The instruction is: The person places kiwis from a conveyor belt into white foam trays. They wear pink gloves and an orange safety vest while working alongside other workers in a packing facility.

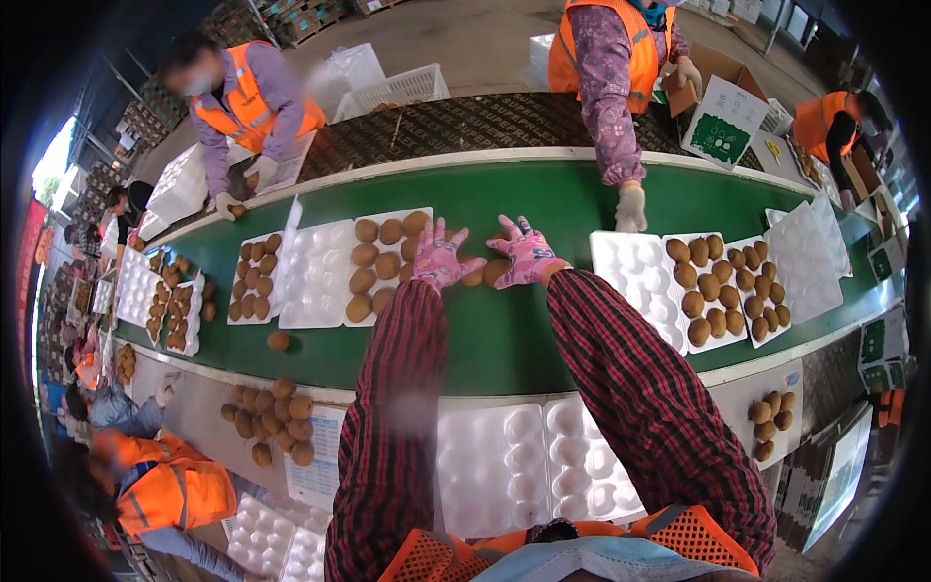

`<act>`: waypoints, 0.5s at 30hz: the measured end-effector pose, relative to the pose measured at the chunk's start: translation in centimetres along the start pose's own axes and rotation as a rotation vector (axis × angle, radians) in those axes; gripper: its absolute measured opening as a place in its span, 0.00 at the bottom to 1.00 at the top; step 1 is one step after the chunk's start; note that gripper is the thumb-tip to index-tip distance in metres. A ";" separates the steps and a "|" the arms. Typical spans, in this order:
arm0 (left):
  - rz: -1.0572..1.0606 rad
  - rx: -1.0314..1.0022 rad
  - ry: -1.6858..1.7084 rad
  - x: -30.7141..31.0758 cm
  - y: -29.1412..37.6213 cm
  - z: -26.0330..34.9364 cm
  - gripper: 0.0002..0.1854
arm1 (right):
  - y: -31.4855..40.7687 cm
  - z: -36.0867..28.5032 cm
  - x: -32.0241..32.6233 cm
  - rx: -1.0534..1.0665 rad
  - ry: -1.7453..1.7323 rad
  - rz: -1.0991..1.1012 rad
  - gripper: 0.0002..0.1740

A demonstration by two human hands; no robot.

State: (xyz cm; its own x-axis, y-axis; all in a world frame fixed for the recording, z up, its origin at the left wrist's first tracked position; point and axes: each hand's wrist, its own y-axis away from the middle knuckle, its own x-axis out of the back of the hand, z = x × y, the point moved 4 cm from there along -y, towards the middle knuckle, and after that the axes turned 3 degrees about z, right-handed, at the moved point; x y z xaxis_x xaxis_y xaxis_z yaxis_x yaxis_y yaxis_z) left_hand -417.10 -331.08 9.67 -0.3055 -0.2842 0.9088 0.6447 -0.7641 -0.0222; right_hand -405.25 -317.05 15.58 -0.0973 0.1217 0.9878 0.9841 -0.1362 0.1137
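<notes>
Both my hands wear pink patterned gloves and reach out over the green conveyor belt (509, 349). Fingers spread, my left hand (445, 256) lies at the right edge of an open white foam tray (378, 273) holding brown kiwifruit. My right hand (526, 254) is a little to the right, its fingers also apart. Between the two hands several loose kiwifruit (497, 273) sit on the belt, partly hidden by the gloves. My left thumb and the heel of my right hand are close against them. Whether the fingers press on any fruit cannot be made out.
Farther right on the belt stands another filled foam tray (705, 291); a co-worker's gloved hand (631, 209) touches its lid. A single kiwifruit (278, 341) lies on the belt at left. Foam trays (491, 465) lie before me, and piled kiwifruit (273, 418) rest on the side table.
</notes>
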 end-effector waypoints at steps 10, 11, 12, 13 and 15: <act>-0.330 -0.276 -0.083 -0.5 1.0 5.9 0.44 | 9.7 2.1 -1.2 -0.121 -0.161 -0.030 0.36; -0.316 -0.303 0.006 -0.4 1.3 6.3 0.43 | 11.7 2.1 -1.5 -0.167 -0.177 -0.008 0.36; -0.344 -0.278 0.051 0.0 2.4 6.9 0.42 | 13.1 1.7 -0.8 -0.218 -0.190 -0.022 0.35; -0.368 -0.259 0.091 0.1 3.0 7.6 0.41 | 15.0 1.8 -0.5 -0.292 -0.254 0.023 0.36; -0.231 -0.239 0.075 0.6 4.9 8.0 0.39 | 19.0 2.0 0.8 -0.407 -0.371 0.131 0.36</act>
State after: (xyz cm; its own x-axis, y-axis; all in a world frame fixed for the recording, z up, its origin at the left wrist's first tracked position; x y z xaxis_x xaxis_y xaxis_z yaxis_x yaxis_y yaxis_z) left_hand -408.50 -330.40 13.40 -0.4804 -0.1230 0.8684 0.3730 -0.9248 0.0753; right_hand -386.36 -317.54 18.33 0.1525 0.4054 0.9013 0.8407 -0.5327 0.0973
